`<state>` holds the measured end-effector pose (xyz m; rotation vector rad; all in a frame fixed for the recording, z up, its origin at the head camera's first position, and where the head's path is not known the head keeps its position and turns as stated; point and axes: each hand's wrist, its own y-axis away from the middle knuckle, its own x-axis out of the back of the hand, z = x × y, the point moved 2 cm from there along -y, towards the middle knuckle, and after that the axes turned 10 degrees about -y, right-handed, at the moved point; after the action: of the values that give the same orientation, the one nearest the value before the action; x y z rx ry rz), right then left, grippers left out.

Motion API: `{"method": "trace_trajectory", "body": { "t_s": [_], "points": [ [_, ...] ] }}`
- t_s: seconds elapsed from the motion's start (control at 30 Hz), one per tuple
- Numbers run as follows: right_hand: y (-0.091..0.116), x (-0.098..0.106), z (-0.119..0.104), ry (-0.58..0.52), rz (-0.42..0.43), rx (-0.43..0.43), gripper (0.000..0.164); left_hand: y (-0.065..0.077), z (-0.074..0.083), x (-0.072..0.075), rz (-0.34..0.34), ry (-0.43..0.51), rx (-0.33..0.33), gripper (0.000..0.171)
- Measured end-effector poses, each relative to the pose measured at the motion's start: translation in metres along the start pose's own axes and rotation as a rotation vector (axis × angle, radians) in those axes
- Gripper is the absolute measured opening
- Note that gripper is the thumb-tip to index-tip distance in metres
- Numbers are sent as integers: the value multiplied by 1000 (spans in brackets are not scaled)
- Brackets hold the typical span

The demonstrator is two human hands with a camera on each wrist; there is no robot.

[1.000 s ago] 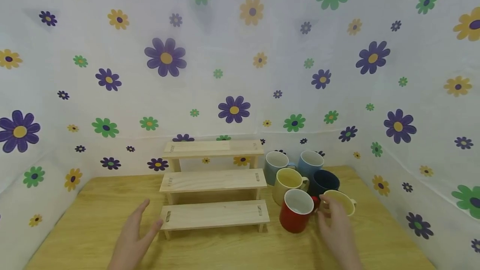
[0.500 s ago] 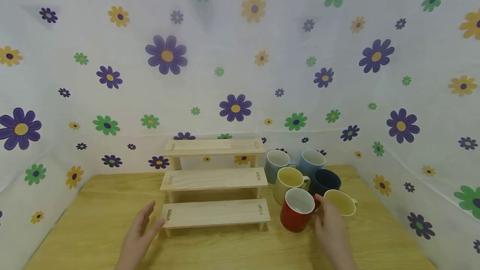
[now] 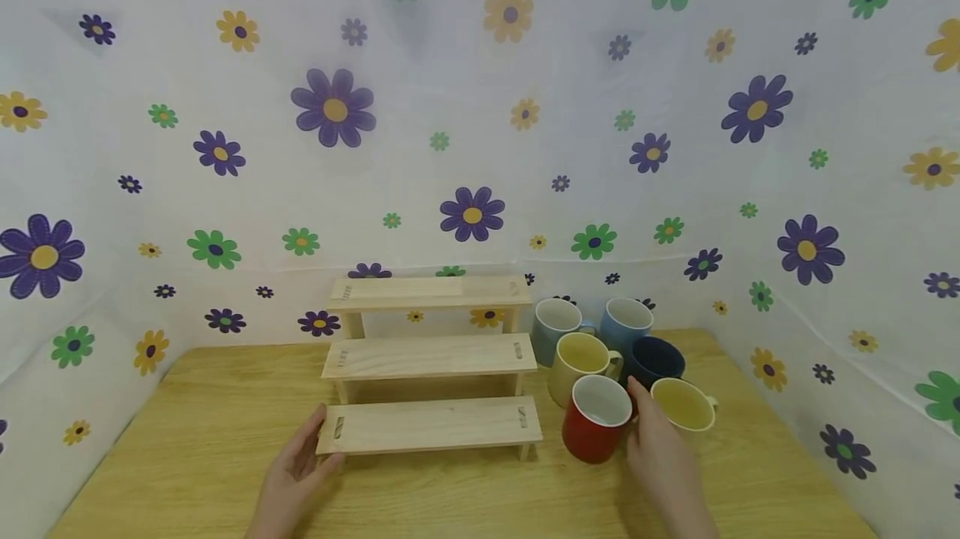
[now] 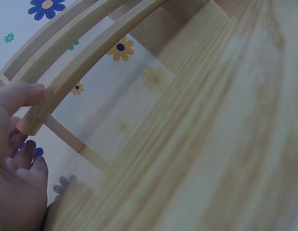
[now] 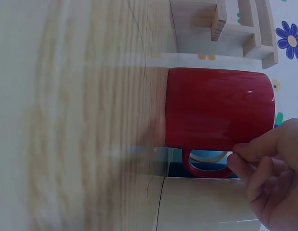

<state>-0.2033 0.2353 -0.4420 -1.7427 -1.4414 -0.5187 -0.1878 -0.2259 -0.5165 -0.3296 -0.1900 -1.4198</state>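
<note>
At the left end of the lowest step, my left hand holds the three-step wooden shelf, thumb on the front edge and fingers round the board's end. The left wrist view shows the thumb against the board and the other fingers curled beside its end. My right hand pinches the handle of a red mug with a white inside, upright on the table. In the right wrist view thumb and forefinger meet on the upper part of the red handle. A cream mug stands just right of that hand.
Behind the red mug stand a yellow mug, a dark blue mug and two light blue mugs, one grey-blue, one brighter. White flowered cloth encloses the wooden table at the back and sides.
My left hand has moved right and taken hold of the lowest step's left end. My right hand has closed on the red mug's handle. The mugs have stayed in place.
</note>
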Motion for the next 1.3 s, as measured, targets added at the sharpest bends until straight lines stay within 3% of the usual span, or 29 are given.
{"method": "trace_trajectory", "body": {
  "t_s": [0.17,0.33,0.47,0.77,1.03,1.3],
  "points": [
    [-2,0,2,32,-59,9,55,0,-2,-1,-38,-23,50,79],
    [-2,0,5,38,-19,108,52,0,-2,0,-44,-51,69,77],
    [0,0,3,6,-2,141,52,0,-3,1,-39,-56,101,76],
    [6,4,-5,-35,-4,63,40,-1,-4,0,-39,-26,118,74],
    [10,4,-6,-44,-49,-35,41,-1,-2,1,-53,-61,161,75],
    [13,1,1,-83,-36,-50,29,0,-4,2,-59,-49,189,75]
  ]
}}
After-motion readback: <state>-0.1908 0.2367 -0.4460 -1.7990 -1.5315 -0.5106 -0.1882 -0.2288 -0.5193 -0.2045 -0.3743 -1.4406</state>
